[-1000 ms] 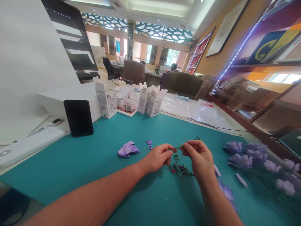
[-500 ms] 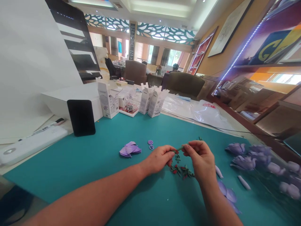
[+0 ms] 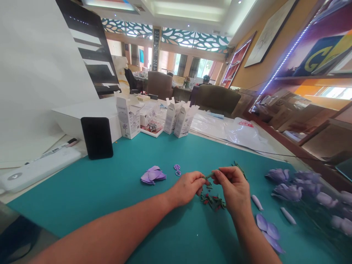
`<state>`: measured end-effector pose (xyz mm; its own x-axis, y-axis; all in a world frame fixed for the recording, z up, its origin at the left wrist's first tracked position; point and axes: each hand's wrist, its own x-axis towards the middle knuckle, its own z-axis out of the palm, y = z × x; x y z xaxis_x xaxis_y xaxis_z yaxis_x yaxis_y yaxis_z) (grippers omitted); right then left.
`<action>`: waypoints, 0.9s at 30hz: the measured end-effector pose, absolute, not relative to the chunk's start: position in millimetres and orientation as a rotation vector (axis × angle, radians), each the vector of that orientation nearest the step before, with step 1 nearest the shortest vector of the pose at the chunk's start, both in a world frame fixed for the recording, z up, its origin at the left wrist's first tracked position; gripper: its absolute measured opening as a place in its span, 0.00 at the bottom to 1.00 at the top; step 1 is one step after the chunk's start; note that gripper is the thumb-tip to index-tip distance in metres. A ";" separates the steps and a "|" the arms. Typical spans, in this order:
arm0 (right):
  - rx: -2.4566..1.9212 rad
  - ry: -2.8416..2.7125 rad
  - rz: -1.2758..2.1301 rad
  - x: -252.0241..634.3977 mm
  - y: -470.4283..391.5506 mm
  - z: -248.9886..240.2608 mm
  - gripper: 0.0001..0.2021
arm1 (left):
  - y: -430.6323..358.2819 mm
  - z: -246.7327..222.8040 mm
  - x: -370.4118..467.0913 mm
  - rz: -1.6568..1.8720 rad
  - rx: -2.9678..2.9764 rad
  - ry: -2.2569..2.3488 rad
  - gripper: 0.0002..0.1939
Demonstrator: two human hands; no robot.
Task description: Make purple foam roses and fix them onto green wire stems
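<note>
Between my two hands runs a thin green stem piece (image 3: pixel 209 175). The fingertips of my left hand (image 3: pixel 191 187) pinch its left end, and my right hand (image 3: pixel 232 183) pinches the other end between thumb and finger. Just below them on the teal mat lies a small pile of green and red pieces (image 3: pixel 213 201). Purple petals (image 3: pixel 153 175) are stacked to the left of my left hand, with two small purple rings (image 3: pixel 177 169) beside them. Partly behind my right hand lie more green stems (image 3: pixel 241 170).
Assembled purple flowers (image 3: pixel 288 190) lie at the right, near loose petals (image 3: pixel 268 231) and two pale purple buds (image 3: pixel 288 215). White boxes (image 3: pixel 128 119) and a tray (image 3: pixel 151 132) stand at the mat's far edge. A black tablet-like panel (image 3: pixel 96 138) stands at left.
Both hands keep their pinch on the green stem piece. A red bit seen by my left fingertips earlier no longer shows there. The view has shifted slightly.
</note>
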<state>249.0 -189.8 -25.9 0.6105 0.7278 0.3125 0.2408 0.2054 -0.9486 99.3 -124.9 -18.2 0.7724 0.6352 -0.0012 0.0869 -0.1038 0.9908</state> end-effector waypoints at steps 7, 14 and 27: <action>-1.344 -0.890 0.438 246.1 -189.5 -27.6 0.15 | -125.0 -17.9 99.1 0.526 1.657 0.591 0.11; -1.304 -0.883 0.438 241.5 -187.9 -29.7 0.14 | -123.4 -20.0 99.8 0.554 1.643 0.574 0.10; -1.386 -1.002 0.477 244.0 -191.8 -25.6 0.14 | -124.6 -17.8 100.2 0.413 1.354 0.573 0.14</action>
